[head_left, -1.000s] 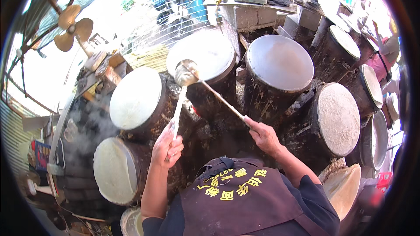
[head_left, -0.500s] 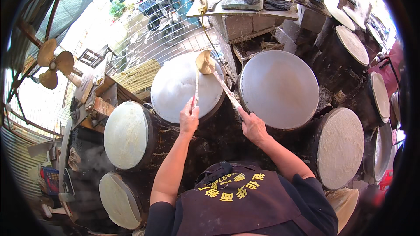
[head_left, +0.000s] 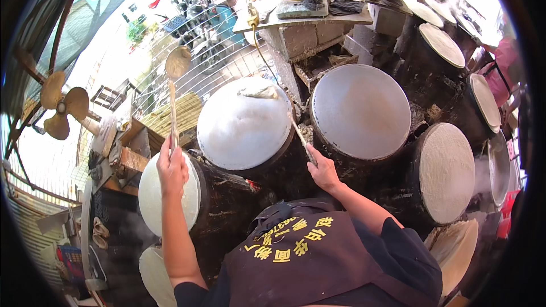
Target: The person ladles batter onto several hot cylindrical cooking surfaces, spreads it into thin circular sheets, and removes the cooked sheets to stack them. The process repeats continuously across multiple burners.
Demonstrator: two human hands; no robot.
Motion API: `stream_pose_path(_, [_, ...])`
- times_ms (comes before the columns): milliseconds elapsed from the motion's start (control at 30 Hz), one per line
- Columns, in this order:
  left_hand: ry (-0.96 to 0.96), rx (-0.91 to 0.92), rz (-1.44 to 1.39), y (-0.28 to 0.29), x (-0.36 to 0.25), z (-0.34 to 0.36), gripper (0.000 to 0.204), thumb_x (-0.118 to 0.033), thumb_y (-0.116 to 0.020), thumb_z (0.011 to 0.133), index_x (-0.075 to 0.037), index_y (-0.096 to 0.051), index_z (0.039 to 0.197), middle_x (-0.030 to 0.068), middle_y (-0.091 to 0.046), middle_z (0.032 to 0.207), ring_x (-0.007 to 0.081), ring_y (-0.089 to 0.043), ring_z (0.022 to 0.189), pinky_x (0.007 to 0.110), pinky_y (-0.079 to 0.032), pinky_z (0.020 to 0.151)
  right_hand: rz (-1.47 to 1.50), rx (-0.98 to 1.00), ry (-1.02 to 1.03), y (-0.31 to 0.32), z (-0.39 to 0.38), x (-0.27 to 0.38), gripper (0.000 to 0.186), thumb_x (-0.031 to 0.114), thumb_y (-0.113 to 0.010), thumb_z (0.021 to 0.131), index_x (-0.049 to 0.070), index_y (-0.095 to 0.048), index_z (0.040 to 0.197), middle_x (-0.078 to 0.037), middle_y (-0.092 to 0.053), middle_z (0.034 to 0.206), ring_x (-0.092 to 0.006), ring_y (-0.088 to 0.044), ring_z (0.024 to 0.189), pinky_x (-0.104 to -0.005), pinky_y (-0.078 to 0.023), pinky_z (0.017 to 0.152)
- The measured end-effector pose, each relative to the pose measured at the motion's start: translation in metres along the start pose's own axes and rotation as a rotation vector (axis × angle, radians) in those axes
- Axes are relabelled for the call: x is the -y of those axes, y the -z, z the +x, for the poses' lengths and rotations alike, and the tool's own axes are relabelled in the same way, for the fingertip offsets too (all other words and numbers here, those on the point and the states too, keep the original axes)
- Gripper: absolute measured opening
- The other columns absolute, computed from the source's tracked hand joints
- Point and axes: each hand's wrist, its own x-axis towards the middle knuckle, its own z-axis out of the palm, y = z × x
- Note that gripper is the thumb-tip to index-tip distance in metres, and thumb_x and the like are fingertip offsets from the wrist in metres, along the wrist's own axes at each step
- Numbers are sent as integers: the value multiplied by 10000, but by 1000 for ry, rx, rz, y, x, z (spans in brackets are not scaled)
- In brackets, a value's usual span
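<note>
My left hand (head_left: 172,169) is closed round the handle of a long ladle (head_left: 178,61), raised with its bowl up beyond the left round griddle. My right hand (head_left: 323,169) grips the handle of a long stick-like tool (head_left: 301,135), which slants up to the right rim of the round metal griddle (head_left: 242,136) in front of me. A pale, flat piece (head_left: 259,91) lies across the far part of that griddle; whether it is this tool's head I cannot tell. Under my left hand is a griddle with a white coating (head_left: 165,199).
A bare round griddle (head_left: 361,111) stands right of the middle. Farther right is a coated griddle (head_left: 446,173), with several more beyond. A bladed fan (head_left: 64,105) juts in at the left. A power cord (head_left: 261,51) hangs from the shelf (head_left: 318,21) behind the griddles.
The ladle has swung from over the middle griddle to the left with my left hand. My right hand has shifted slightly lower, its tool still at the griddle. The whole view has turned slightly.
</note>
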Motion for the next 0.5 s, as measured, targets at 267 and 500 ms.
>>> stream_pose_path(267, [175, 309, -583, 50, 2, -99, 430, -238, -412, 1008, -83, -360, 1405, -21, -389, 594, 47, -304, 347, 195, -241, 304, -62, -11, 4, -77, 71, 4, 513, 94, -551, 792, 86, -501, 1302, -255, -588, 1141, -399, -597, 1009, -405, -477, 878])
stream_pose_path(500, [185, 252, -738, 112, 9, -183, 492, -252, -394, 1013, -20, -256, 1424, -6, -340, 575, 55, -309, 342, 211, -269, 285, -153, -22, -19, -78, 99, 22, 546, 63, -545, 771, 105, -491, 1313, -263, -633, 992, -410, -616, 927, -428, -500, 827])
